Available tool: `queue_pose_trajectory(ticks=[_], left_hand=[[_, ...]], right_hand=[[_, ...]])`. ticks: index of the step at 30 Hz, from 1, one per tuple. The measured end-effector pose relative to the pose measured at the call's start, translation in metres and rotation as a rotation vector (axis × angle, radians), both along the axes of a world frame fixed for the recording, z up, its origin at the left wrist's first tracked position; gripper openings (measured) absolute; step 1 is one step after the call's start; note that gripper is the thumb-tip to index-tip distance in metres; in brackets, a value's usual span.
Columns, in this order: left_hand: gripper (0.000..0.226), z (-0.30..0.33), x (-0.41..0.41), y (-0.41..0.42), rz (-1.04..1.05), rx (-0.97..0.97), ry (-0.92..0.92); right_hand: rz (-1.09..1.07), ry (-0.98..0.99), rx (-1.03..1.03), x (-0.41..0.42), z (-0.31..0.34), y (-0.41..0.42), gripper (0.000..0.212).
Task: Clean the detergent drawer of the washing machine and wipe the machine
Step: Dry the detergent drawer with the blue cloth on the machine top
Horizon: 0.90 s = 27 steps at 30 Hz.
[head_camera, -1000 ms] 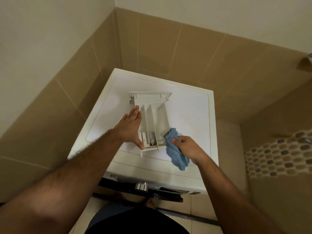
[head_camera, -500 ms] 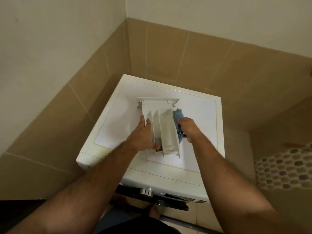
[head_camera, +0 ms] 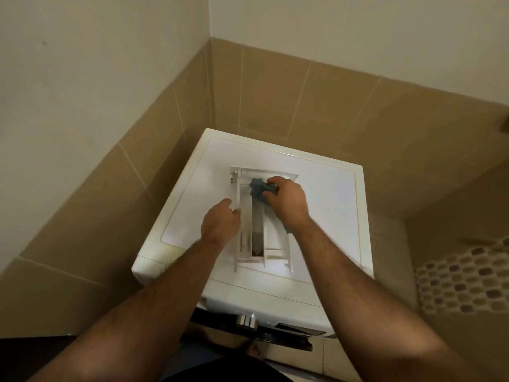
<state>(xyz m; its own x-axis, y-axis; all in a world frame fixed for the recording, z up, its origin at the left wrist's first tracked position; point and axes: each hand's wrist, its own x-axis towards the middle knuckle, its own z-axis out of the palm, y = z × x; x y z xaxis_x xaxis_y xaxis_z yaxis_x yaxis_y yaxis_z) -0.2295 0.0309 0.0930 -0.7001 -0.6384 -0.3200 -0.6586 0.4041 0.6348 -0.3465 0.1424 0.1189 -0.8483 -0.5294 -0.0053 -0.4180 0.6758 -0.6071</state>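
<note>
Now that his right hand point(head_camera: 286, 198) has carried the bunched blue cloth point(head_camera: 259, 188) from the machine top's point(head_camera: 330, 205) front edge up to the detergent drawer's point(head_camera: 271, 244) far end, the left hand point(head_camera: 220, 226), fingers curled on its side wall, steadies it, so wiping is under way.

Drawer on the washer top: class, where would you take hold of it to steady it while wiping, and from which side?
Judging by its pose, grip the long left wall of the drawer from the left, where the left hand is; the cloth works the far end.
</note>
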Motion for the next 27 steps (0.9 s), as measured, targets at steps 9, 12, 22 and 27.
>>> queue_pose_trajectory(ticks=[9, 12, 22, 27], left_hand=[[0.030, -0.003, 0.000, -0.022, 0.165, 0.554, 0.061], [0.031, 0.005, 0.001, -0.028, 0.303, 0.777, 0.053], [0.063, 0.009, 0.000, -0.035, 0.316, 1.056, 0.053], [0.084, 0.008, -0.003, -0.035, 0.330, 1.113, 0.075]], right_hand=[[0.032, 0.053, -0.009, 0.026, -0.016, -0.058, 0.018], [0.186, 0.119, 0.155, 0.037, -0.029, -0.057, 0.025], [0.151, 0.052, 0.229, 0.034, -0.020, -0.073, 0.027], [0.163, -0.053, 0.239, 0.060, -0.019, -0.054, 0.019]])
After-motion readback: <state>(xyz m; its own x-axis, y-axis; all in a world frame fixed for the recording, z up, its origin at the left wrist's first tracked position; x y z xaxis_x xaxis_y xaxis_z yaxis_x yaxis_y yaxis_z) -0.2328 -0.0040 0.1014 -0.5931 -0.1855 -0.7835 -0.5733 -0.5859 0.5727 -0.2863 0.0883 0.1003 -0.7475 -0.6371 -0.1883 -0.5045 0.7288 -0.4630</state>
